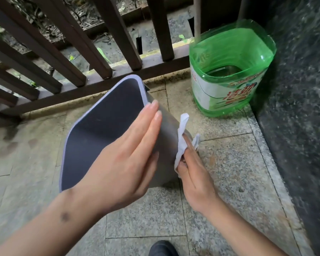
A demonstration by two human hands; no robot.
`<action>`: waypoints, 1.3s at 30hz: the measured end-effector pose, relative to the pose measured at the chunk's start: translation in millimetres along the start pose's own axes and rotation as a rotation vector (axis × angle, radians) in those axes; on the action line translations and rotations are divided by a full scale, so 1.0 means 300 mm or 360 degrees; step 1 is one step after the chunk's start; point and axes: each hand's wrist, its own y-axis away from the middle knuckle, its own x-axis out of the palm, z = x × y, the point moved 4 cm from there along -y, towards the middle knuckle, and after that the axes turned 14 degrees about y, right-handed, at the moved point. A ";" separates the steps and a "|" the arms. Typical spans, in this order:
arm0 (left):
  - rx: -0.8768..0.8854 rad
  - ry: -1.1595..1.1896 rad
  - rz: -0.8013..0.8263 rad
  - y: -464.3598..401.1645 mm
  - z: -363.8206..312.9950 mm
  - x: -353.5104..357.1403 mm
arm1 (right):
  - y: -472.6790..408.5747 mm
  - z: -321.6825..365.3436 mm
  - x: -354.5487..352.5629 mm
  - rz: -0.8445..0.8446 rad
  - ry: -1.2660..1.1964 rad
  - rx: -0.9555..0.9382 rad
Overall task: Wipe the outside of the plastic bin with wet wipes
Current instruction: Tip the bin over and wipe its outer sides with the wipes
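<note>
**A:** So, how far along is the wiping, would you say?

**B:** Midway at best, as a guess. The plastic bin point(107, 126) is tipped over toward the left, its open mouth facing up and left, sitting on the stone floor point(229, 172) near the railing point(67, 58). The left hand point(124, 163) lies flat on the bin's upper side with fingers straight, steadying it rather than gripping.

**A:** And the wipe?

**B:** The right hand point(194, 174) has its fingers curled round a crumpled wet wipe point(182, 139) and presses it against the bin's right outer wall, low down near the base.

**A:** Can you see which faces are done?

**B:** Not really. The grey wall under the wipe looks smooth, but no damp streak or dirt line shows clearly, so I can't tell cleaned from uncleaned. The far side and the underside are hidden, and I'd judge those remain, along with the pale rim point(137, 80).

**A:** Anything else about?

**B:** A cut-open green bottle point(227, 71) stands to the far right by the dark wall point(299, 89), and a shoe tip point(162, 248) shows at the near edge.
</note>
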 end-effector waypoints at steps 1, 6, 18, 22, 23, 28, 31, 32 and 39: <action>-0.0058 -0.0083 -0.0025 -0.028 0.003 -0.009 | -0.001 0.007 0.006 0.0010 0.0038 -0.0036; -0.0424 -0.0280 -0.0148 -0.077 0.060 -0.062 | -0.005 0.055 0.041 -0.0018 0.0213 -0.0170; -0.0665 -0.0124 -0.0188 0.102 0.184 -0.165 | -0.013 0.124 0.137 0.0040 0.0423 -0.0437; -0.0619 -0.0220 -0.0157 0.172 0.201 -0.189 | -0.096 0.057 0.150 0.0199 0.0372 -0.0142; -0.0611 -0.0233 -0.0141 0.185 0.205 -0.193 | -0.120 0.043 0.150 0.0217 0.0353 -0.0094; -0.0530 -0.0275 -0.0004 0.222 0.226 -0.210 | -0.183 0.033 0.163 0.0275 0.0349 -0.0101; -0.0435 -0.0051 -0.0033 0.231 0.229 -0.209 | -0.195 0.038 0.156 0.0332 0.0312 -0.0143; -0.0424 -0.0016 -0.0064 0.231 0.228 -0.206 | -0.203 0.051 0.151 0.0349 0.0310 -0.0168; -0.0381 0.0152 -0.0264 0.200 0.200 -0.162 | -0.139 0.375 0.180 0.0161 0.0474 -0.0814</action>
